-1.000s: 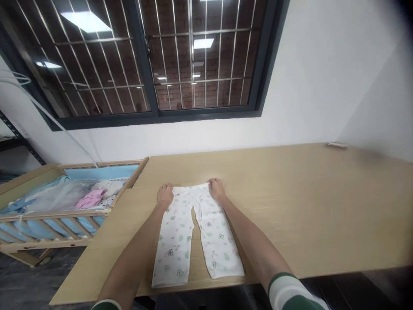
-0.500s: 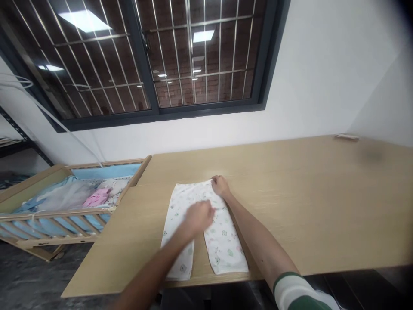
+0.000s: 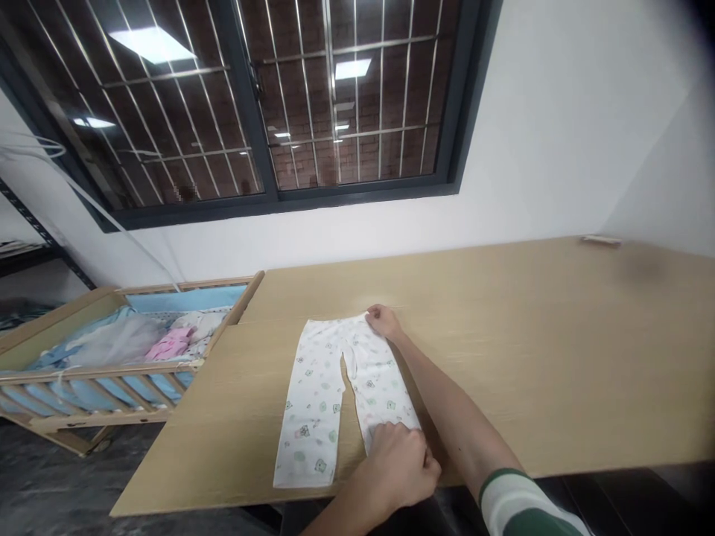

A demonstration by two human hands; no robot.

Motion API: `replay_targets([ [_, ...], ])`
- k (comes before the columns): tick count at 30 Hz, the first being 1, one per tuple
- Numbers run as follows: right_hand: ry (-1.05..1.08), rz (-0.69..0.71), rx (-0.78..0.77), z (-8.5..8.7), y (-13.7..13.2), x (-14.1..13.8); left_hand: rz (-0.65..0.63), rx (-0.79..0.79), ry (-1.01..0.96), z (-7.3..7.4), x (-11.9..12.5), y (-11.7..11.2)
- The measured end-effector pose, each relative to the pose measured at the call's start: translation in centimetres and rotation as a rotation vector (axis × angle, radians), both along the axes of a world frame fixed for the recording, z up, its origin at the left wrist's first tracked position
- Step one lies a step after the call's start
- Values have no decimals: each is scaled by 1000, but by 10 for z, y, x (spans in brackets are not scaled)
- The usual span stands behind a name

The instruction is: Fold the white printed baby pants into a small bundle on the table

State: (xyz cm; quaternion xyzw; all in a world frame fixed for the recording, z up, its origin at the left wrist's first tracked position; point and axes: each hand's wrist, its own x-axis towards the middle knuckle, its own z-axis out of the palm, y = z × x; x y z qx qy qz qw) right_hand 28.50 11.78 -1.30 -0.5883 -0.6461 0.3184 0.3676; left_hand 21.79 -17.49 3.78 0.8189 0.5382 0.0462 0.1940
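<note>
A small pair of white baby trousers with a green and pink print lies flat on the wooden table, waistband at the far end. My right hand rests closed on the waistband's right corner. My left hand reaches across to the hem of the right leg near the table's front edge, its fingers curled onto the cloth.
A wooden cot with blue lining and a heap of pink and white clothes stands to the left of the table. A small flat object lies at the table's far right corner. A barred window fills the wall behind.
My left hand has left the waistband's left corner and moved down across the trousers to the hem of the right leg. My right hand has stayed on the waistband.
</note>
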Motion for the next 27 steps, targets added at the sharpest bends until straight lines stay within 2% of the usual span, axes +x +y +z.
replay_targets([
  [3,93,-6,-51,14,-5,0,60,32,-128,6,-12,-10],
  [6,149,-10,-89,33,-10,-3,179,40,-331,11,-33,-21],
  [9,166,-20,-111,49,-14,-18,310,51,-477,15,-60,-33],
  [11,153,-36,-103,58,-14,-34,393,72,-486,16,-80,-42],
  [16,79,-38,-21,68,-14,-93,508,116,-338,4,-130,-66],
  [20,-9,5,14,61,-19,-143,588,133,-128,-8,-160,-80],
  [23,-85,24,17,50,-25,-172,655,109,34,-11,-171,-86],
  [27,-165,42,9,43,-37,-192,694,81,158,-12,-175,-88],
])
